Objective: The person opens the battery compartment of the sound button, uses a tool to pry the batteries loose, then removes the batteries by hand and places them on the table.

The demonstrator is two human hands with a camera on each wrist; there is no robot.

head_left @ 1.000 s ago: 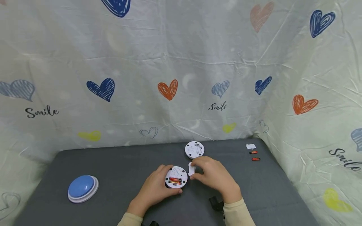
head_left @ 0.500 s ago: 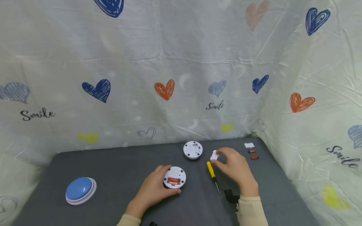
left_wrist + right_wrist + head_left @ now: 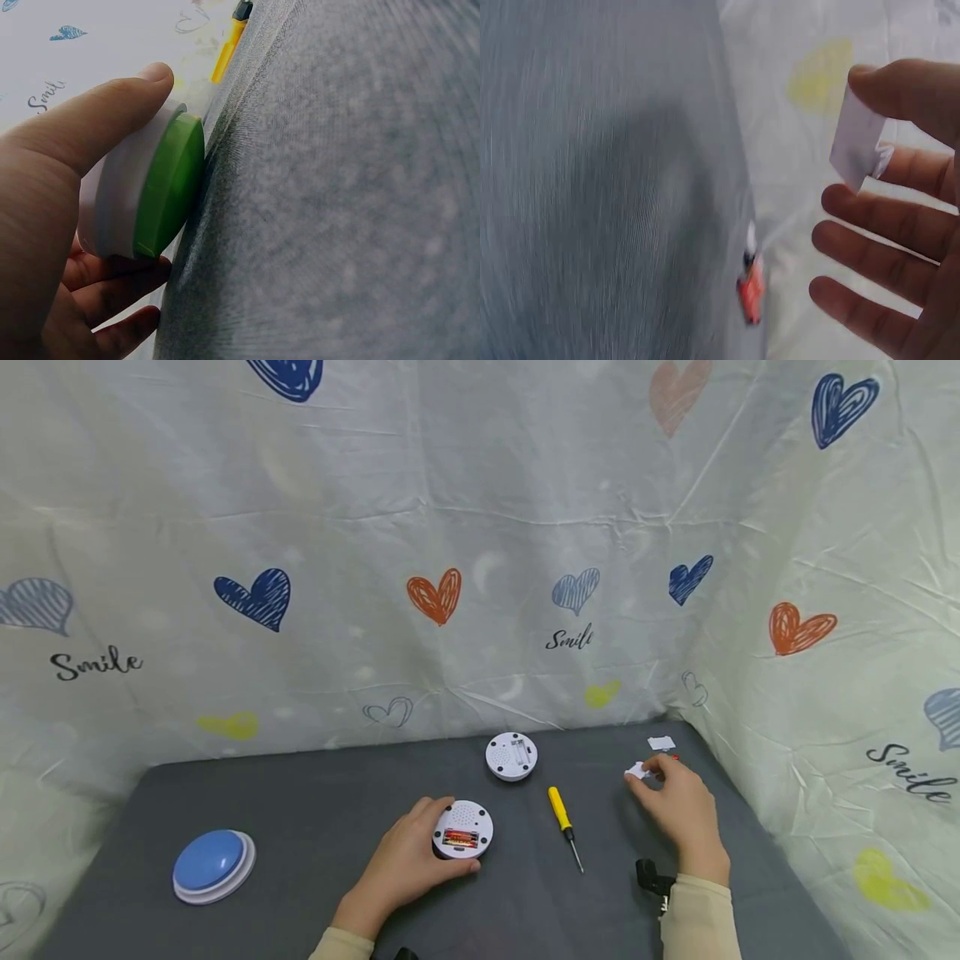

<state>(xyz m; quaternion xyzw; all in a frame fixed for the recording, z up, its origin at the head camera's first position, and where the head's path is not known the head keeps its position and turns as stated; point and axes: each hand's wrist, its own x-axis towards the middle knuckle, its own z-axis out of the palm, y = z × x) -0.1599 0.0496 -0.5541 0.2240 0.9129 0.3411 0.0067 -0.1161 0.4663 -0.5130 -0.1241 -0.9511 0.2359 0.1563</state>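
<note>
My left hand (image 3: 408, 864) grips a round white push-button device (image 3: 467, 817), turned bottom up. Two red-and-black batteries (image 3: 460, 838) lie in its uncovered compartment. In the left wrist view its green dome (image 3: 174, 180) faces down, close over the dark cloth, with the thumb along the rim. Off to the right, my right hand (image 3: 686, 806) pinches a small white battery cover (image 3: 636, 770) between thumb and index finger. The right wrist view shows the other fingers spread below the cover. Loose batteries (image 3: 749, 292) lie past that hand, partly hidden by it in the head view.
A yellow-handled screwdriver (image 3: 560, 812) lies between the hands. Behind it sits another upturned white device (image 3: 512, 757), its battery slot bare. A second white cover (image 3: 662, 743) lies at the back right. On the left stands a blue-domed button (image 3: 213, 862). Heart-printed cloth (image 3: 450, 677) hangs behind the table.
My right hand has carried the white cover away from the held device to the right, past the screwdriver, which has come into view. My left hand keeps its grip on the device.
</note>
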